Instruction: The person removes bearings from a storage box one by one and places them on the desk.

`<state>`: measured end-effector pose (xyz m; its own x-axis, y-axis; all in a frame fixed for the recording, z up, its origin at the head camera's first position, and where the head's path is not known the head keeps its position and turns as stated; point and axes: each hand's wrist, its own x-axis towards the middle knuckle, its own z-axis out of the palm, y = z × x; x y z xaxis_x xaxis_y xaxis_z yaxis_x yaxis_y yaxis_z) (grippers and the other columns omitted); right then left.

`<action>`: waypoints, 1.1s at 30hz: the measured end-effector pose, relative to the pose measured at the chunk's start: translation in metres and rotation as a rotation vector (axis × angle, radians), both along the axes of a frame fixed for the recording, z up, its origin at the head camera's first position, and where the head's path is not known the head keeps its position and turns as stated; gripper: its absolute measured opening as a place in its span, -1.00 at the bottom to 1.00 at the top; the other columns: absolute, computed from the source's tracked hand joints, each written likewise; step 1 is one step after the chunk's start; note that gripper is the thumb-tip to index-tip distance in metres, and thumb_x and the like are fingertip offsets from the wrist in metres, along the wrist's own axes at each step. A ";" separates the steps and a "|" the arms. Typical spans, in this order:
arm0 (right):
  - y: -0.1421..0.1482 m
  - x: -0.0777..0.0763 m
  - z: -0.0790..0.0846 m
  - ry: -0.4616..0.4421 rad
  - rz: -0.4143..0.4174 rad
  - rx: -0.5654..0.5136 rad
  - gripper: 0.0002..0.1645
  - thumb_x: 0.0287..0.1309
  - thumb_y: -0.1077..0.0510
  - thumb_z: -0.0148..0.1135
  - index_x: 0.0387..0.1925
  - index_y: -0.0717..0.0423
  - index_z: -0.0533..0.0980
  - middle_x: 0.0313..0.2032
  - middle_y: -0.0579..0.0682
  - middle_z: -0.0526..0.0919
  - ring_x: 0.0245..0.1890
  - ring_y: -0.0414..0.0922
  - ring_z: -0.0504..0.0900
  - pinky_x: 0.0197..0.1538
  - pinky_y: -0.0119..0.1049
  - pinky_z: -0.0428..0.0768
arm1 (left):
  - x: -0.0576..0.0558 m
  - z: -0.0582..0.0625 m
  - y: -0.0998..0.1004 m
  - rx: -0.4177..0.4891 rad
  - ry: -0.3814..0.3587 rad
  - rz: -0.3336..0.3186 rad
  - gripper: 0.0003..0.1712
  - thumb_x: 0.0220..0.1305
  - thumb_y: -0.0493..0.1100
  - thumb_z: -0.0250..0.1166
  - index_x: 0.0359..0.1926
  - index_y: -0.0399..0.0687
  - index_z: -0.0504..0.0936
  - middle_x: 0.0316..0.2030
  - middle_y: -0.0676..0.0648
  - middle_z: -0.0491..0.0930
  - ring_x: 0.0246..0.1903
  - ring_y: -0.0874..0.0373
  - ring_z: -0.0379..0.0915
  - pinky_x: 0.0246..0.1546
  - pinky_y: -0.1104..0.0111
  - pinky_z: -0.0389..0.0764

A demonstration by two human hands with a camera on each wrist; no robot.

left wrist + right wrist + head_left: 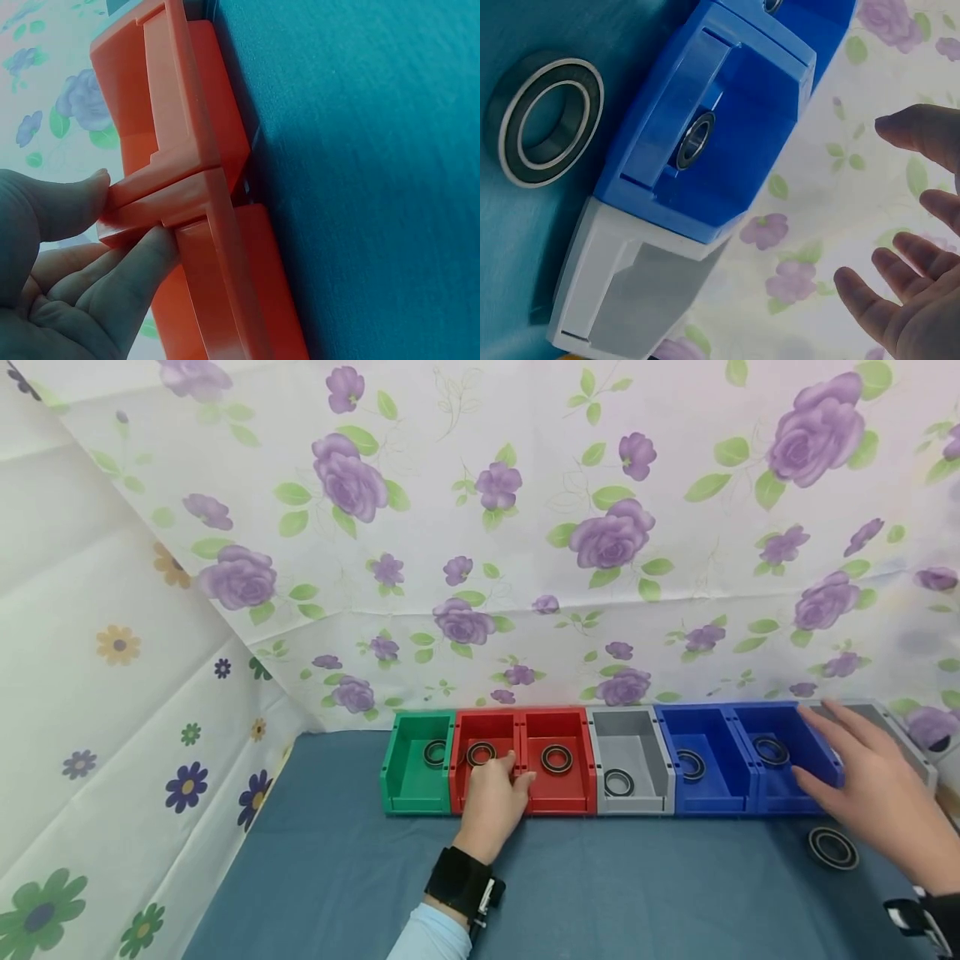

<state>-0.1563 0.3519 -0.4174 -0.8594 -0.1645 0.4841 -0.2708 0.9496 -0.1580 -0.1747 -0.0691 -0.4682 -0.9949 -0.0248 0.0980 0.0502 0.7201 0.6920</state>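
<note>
My left hand (493, 797) pinches the adjoining side walls of the left red bin (486, 725) and the right red bin (555, 725), thumb on one side and fingers on the other. Each red bin has a black-and-silver ball bearing on its floor; the left one (471, 752) is partly behind the hand. With its fingers spread, my right hand (877, 785) hovers over the right blue bin (765, 720) and the gray bin at the row's end (630, 300), holding nothing. A larger bearing (832, 865) lies on the table in front of them.
The bins stand side by side against a flowered backdrop (525, 527) on a blue tablecloth (600, 893). Also in the row are a green bin (423, 724), a middle gray bin (626, 727) and a left blue bin (697, 720), each with a bearing.
</note>
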 end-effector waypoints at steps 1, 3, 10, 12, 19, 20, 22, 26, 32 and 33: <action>-0.001 -0.002 -0.001 -0.016 0.001 -0.002 0.18 -0.38 0.25 0.51 0.37 0.06 0.14 0.38 0.28 0.08 0.20 0.38 0.23 -0.10 0.33 0.35 | 0.000 0.000 0.000 -0.001 0.000 0.001 -0.39 0.17 0.02 0.28 0.20 -0.12 0.45 -0.69 0.04 0.47 -0.87 0.20 0.27 -0.80 0.47 0.32; -0.001 -0.006 -0.003 -0.058 0.001 -0.007 0.17 -0.32 0.25 0.48 0.39 0.03 0.10 0.39 0.28 0.06 0.21 0.39 0.20 -0.08 0.35 0.32 | 0.000 0.001 0.000 -0.005 0.000 0.001 -0.40 0.17 0.02 0.27 0.21 -0.12 0.44 -0.70 0.04 0.47 -0.87 0.20 0.27 -0.80 0.47 0.32; 0.001 -0.025 -0.017 -0.233 0.011 -0.002 0.11 -0.19 0.24 0.41 0.41 0.03 0.06 0.36 0.33 0.07 0.24 0.39 0.16 -0.02 0.36 0.31 | -0.001 0.001 0.000 -0.022 0.002 0.002 -0.40 0.18 0.02 0.27 0.21 -0.12 0.44 -0.76 0.06 0.40 -0.89 0.18 0.25 -0.81 0.46 0.29; 0.002 -0.030 -0.020 -0.263 0.015 -0.004 0.11 -0.17 0.23 0.40 0.42 0.01 0.03 0.35 0.34 0.08 0.23 0.40 0.17 -0.02 0.36 0.31 | -0.001 0.001 0.000 -0.027 0.001 0.001 -0.40 0.18 0.02 0.27 0.21 -0.12 0.44 -0.74 0.05 0.43 -0.89 0.19 0.25 -0.80 0.47 0.29; 0.003 -0.043 -0.029 -0.323 0.019 0.036 0.08 -0.18 0.23 0.39 0.40 0.07 0.06 0.27 0.41 0.17 0.12 0.44 0.25 -0.08 0.32 0.38 | -0.001 0.003 -0.001 -0.032 -0.003 -0.007 -0.42 0.18 0.01 0.27 0.19 -0.13 0.46 -0.71 0.04 0.45 -0.87 0.21 0.27 -0.80 0.45 0.31; 0.003 -0.045 -0.030 -0.332 0.021 0.037 0.06 -0.18 0.24 0.39 0.38 0.11 0.09 0.26 0.42 0.18 0.12 0.44 0.25 -0.08 0.32 0.38 | -0.001 0.003 -0.001 -0.030 -0.004 -0.008 -0.42 0.18 0.01 0.27 0.19 -0.13 0.46 -0.72 0.05 0.44 -0.86 0.21 0.27 -0.79 0.45 0.32; 0.002 -0.048 -0.033 -0.354 0.025 0.037 0.01 -0.20 0.26 0.39 0.34 0.19 0.15 0.24 0.46 0.19 0.12 0.45 0.23 -0.08 0.33 0.37 | -0.001 0.004 -0.001 -0.029 -0.007 -0.008 -0.42 0.18 0.01 0.27 0.19 -0.13 0.46 -0.75 0.06 0.42 -0.85 0.22 0.28 -0.79 0.45 0.33; 0.000 -0.052 -0.036 -0.409 0.015 0.040 -0.06 -0.23 0.27 0.41 0.27 0.30 0.22 0.21 0.50 0.19 0.11 0.47 0.21 0.00 0.36 0.32 | 0.000 0.003 -0.001 -0.028 -0.002 -0.012 -0.42 0.18 0.01 0.27 0.18 -0.14 0.46 -0.76 0.07 0.41 -0.85 0.23 0.28 -0.78 0.46 0.35; 0.002 -0.057 -0.040 -0.482 0.000 0.041 -0.05 -0.18 0.27 0.38 0.30 0.29 0.19 0.24 0.53 0.12 0.14 0.50 0.16 0.04 0.39 0.25 | 0.000 0.003 0.000 -0.017 -0.001 -0.011 -0.42 0.17 0.01 0.28 0.18 -0.13 0.47 -0.72 0.07 0.45 -0.82 0.28 0.31 -0.73 0.49 0.42; 0.002 -0.058 -0.041 -0.490 0.000 0.041 -0.05 -0.17 0.27 0.37 0.31 0.28 0.18 0.24 0.53 0.10 0.15 0.51 0.15 0.04 0.39 0.25 | 0.000 0.003 0.000 -0.016 -0.002 -0.011 -0.42 0.17 0.01 0.28 0.18 -0.12 0.47 -0.71 0.07 0.46 -0.81 0.28 0.31 -0.73 0.49 0.42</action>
<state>-0.2146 0.3541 -0.4585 -0.9845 -0.1746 0.0164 -0.1737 0.9577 -0.2295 -0.1746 -0.0692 -0.4653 -0.9953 -0.0127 0.0964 0.0565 0.7308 0.6803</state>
